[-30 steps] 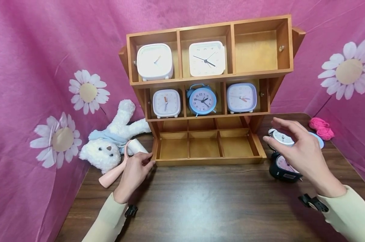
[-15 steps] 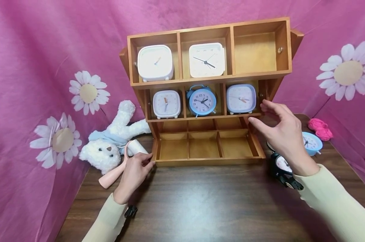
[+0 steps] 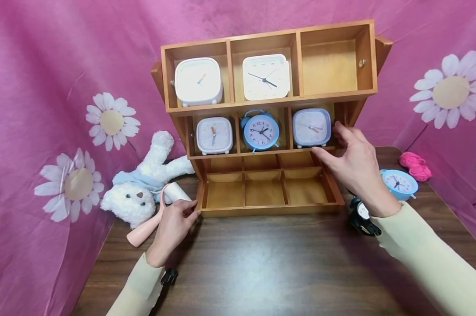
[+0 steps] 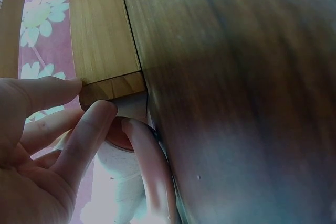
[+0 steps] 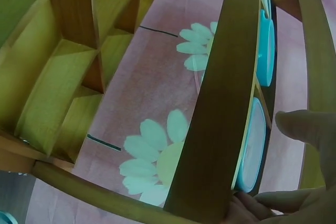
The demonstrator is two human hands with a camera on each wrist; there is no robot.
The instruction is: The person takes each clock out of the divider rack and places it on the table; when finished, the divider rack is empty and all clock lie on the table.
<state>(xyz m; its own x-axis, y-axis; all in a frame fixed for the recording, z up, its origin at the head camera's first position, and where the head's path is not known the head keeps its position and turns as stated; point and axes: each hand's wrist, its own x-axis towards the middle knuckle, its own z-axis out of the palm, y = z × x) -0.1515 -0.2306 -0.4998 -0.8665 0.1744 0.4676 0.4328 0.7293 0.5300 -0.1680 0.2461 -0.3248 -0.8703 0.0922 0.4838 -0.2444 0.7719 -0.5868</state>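
A tiered wooden shelf (image 3: 269,213) stands upright, holding square and round clocks. The thumb and fingers of my left hand (image 3: 174,226) pinch its lower left front corner, seen close in the left wrist view. At the middle tier's right end is my right hand (image 3: 354,164), thumb and bent fingers apart beside a lavender-blue square clock (image 3: 312,127). In the right wrist view the thumb stands off in front of that clock, and the fingertips are partly hidden at the tier's end. Left of it sit a blue twin-bell alarm clock (image 3: 260,131) and a pale square clock (image 3: 215,135).
Two white clocks, one a square clock (image 3: 266,77), sit in the top tier. A white teddy bear (image 3: 133,204) and a pink-handled lint roller (image 3: 144,228) lie left. Right of the shelf are a light-blue clock (image 3: 399,183), a partly hidden black clock and pink yarn (image 3: 415,166).
My right hand has moved left and up from above the clocks on the table to the right end of the middle tier. The left hand has stayed at the shelf's corner.
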